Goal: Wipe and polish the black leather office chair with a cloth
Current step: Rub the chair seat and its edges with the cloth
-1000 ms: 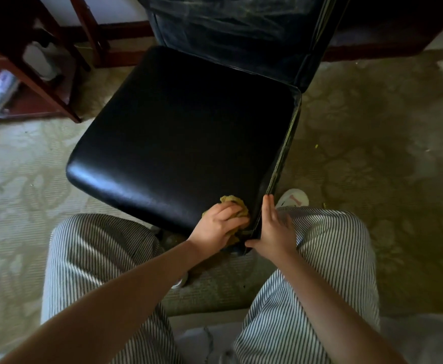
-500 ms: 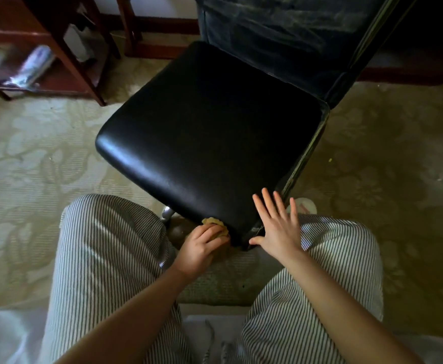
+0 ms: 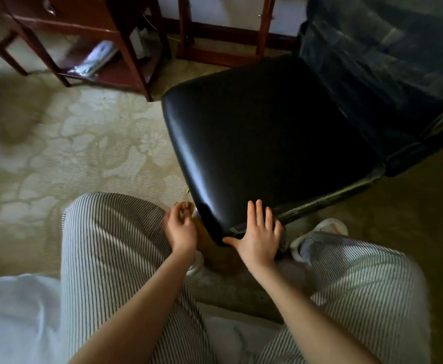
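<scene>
Glossy, rounded black leather seat (image 3: 267,143) | right hand (image 3: 259,237) flat, fingers spread, on near corner | left hand (image 3: 181,229) clutches crumpled yellow cloth (image 3: 184,207) | floral carpet (image 3: 83,143)

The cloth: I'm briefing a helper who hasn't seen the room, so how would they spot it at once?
Start at the black chair seat and follow its left edge down to the near corner. Just left of that corner, the left hand pinches a small bunched cloth. It is dull yellow, unlike the striped trousers beside it.
</scene>
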The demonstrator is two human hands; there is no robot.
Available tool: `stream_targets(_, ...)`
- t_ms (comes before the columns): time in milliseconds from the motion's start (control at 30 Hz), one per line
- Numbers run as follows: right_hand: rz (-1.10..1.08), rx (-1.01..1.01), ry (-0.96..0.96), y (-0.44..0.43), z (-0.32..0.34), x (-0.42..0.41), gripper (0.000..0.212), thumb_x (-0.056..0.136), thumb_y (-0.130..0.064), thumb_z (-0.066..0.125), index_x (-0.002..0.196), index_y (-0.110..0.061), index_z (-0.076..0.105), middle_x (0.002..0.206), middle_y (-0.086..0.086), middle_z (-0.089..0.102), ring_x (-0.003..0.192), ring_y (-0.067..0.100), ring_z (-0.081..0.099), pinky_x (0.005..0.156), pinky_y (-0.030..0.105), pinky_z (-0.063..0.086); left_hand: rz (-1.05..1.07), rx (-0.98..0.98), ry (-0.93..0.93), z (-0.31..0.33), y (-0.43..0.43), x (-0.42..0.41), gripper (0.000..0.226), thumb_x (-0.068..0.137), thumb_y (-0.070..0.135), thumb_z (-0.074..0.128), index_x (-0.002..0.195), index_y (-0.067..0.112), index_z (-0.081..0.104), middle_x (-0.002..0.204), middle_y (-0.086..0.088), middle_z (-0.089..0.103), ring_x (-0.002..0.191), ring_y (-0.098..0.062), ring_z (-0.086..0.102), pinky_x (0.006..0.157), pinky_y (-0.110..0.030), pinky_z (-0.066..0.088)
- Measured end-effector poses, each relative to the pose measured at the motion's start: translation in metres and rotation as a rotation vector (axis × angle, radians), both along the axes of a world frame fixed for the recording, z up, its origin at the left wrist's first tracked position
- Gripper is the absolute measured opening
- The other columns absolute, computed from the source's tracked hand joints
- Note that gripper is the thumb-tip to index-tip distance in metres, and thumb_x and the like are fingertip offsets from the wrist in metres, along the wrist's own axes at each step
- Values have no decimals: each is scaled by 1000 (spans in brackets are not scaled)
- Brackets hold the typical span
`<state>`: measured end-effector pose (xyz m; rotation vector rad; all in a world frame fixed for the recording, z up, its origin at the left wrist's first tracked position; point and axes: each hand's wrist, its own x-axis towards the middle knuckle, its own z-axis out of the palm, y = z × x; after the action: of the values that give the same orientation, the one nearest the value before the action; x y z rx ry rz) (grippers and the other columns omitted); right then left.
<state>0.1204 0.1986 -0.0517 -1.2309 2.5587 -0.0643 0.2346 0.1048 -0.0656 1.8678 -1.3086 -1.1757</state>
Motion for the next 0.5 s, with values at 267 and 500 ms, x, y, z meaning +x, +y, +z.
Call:
stream_targets(267,221,-72,-13,-44,13,-6,72,90,-48,52,149,-25,19,156,-3,18,141,18,19,113,36,14,190,-12,9,8,-9,6,29,95,12,47,122,12,58,128,-5,48,121,-20,44,108,-38,34)
stream_targets(500,365,164,168,-70,14,-49,82,90,-52,51,150,-28,-1,158,1,-8,145,21,-5,116,41,-1,107,-126,-115,1,-47,-1,33,92,12,53,124,14,57,135,-6,44,126,-21,36,110,-36,28)
